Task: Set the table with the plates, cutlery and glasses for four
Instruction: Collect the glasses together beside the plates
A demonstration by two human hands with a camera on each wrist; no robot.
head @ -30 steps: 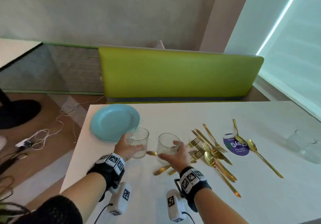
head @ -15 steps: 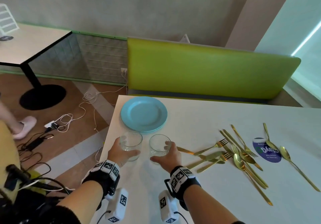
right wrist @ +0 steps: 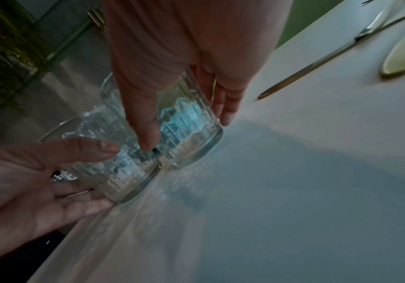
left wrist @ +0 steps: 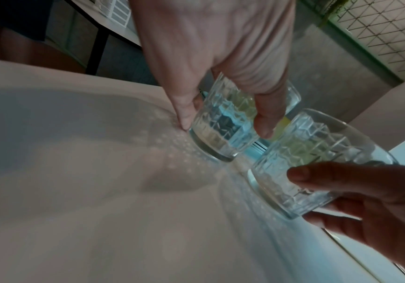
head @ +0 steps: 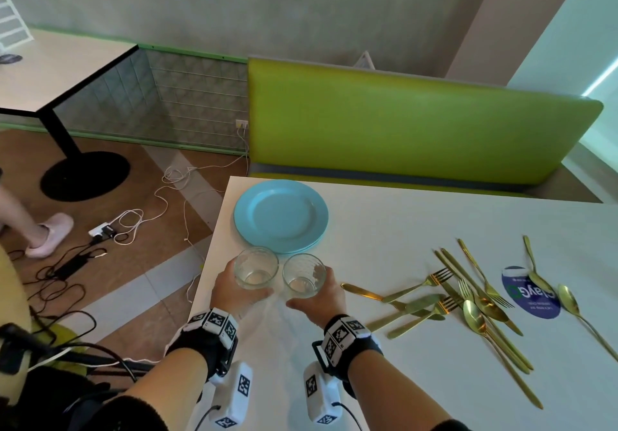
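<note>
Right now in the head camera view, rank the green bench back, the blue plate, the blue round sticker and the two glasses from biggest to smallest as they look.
1. Green bench back
2. Blue plate
3. Blue round sticker
4. Left-hand glass and right-hand glass: they look alike, so no ranking between them. The sticker is only slightly bigger and partly covered by spoons.

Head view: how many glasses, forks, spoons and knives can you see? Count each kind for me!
Glasses: 2
Forks: 4
Spoons: 4
Knives: 4
Total: 14
The gold cutlery overlaps in a heap, so those counts are my best reading.
</note>
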